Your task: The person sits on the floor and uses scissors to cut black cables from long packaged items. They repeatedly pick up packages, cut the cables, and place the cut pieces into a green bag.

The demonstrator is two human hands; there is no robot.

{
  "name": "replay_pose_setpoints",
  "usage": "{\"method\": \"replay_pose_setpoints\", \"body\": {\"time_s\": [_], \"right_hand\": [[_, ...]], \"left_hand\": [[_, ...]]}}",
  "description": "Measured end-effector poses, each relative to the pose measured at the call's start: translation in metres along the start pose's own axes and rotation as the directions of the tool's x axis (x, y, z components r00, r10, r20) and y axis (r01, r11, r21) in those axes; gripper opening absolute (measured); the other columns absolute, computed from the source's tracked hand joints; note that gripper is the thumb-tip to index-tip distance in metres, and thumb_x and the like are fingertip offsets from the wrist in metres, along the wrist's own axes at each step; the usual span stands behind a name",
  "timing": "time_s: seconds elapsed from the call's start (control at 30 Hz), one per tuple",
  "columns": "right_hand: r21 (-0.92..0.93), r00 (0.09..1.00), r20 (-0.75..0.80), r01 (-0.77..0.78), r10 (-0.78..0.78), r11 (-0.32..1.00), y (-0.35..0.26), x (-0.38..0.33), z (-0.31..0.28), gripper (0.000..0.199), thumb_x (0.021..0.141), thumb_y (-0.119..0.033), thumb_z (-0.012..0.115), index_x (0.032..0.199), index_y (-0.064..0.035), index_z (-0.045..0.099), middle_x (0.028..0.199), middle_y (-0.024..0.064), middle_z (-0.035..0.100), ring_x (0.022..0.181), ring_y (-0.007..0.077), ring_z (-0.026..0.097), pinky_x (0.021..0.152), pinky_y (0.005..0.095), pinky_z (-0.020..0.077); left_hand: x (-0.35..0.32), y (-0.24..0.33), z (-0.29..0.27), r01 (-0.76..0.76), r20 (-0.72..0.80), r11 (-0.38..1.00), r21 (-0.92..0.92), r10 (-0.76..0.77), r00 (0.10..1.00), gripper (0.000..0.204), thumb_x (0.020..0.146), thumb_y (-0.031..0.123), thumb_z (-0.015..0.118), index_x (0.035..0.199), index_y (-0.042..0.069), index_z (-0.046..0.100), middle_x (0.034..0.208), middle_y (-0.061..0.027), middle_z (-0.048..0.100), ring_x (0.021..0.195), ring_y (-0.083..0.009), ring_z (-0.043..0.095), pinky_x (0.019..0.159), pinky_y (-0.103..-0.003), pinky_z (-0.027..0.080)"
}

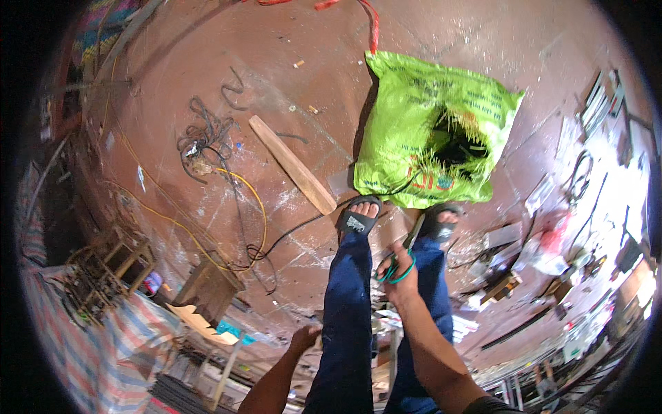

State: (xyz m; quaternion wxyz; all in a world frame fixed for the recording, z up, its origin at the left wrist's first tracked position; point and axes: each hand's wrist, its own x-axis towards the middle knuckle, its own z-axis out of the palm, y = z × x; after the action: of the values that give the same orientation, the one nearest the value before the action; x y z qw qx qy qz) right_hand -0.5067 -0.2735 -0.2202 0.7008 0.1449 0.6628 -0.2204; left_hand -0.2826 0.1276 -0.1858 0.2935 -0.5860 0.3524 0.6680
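My right hand (401, 283) is closed round the green-handled scissors (414, 259), between my lower legs. The blades point away from me, toward the near edge of a bright green woven sack (400, 114). That sack lies on the floor just past my feet; a ragged hole with frayed edges opens on its right half, and something dark shows inside. Beside my left leg is my left hand (304, 338), low and away from the sack. Its fingers are too small and partly hidden to tell what they do.
A wooden plank (293, 165) lies left of the sack. Tangled dark cord (203, 131) and a yellow cable (260, 200) spread farther left. A red strap (374, 31) touches the sack's far corner. Scattered scraps and a cardboard box (501, 286) lie at right; a striped sheet (124, 345) hangs lower left.
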Motion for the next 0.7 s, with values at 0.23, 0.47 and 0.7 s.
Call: {"method": "replay_pose_setpoints", "body": {"time_s": [0.23,0.47,0.7], "right_hand": [[-0.357,0.979,0.123,-0.110,0.164,0.927,-0.005,-0.063,0.010,0.038,0.097,-0.045,0.074,0.110,-0.0112,0.063,0.061,0.0012,0.056,0.048,0.0196,0.055,0.048,0.0337,0.0456],[-0.836,0.982,0.170,0.190,-0.087,0.514,-0.076,-0.076,-0.047,0.020,0.100,-0.031,0.067,0.109,-0.0133,0.065,0.061,-0.0008,0.045,0.052,0.0134,0.049,0.049,0.0297,0.0411],[-1.000,0.964,-0.020,-0.023,-0.264,-0.008,-0.168,-0.125,-0.045,0.030,0.096,-0.036,0.070,0.086,-0.0079,0.064,0.055,0.0035,0.049,0.042,0.0198,0.052,0.041,0.0365,0.0428]], "left_hand": [[-0.079,0.011,0.146,-0.625,-0.481,0.777,-0.071,0.522,0.704,0.032,0.097,0.031,0.069,0.125,0.015,0.070,0.109,-0.0169,0.075,0.100,-0.0382,0.072,0.088,-0.050,0.058],[-0.138,0.178,0.220,-0.160,-0.188,0.329,-0.931,-0.054,0.981,0.037,0.096,0.027,0.070,0.130,0.012,0.068,0.110,-0.0173,0.075,0.102,-0.0364,0.072,0.089,-0.048,0.058],[-0.126,0.305,0.219,-0.189,-0.135,-0.263,-0.946,-0.213,0.968,0.039,0.097,0.030,0.070,0.129,0.007,0.067,0.111,-0.0172,0.075,0.103,-0.0339,0.072,0.088,-0.045,0.058]]}}
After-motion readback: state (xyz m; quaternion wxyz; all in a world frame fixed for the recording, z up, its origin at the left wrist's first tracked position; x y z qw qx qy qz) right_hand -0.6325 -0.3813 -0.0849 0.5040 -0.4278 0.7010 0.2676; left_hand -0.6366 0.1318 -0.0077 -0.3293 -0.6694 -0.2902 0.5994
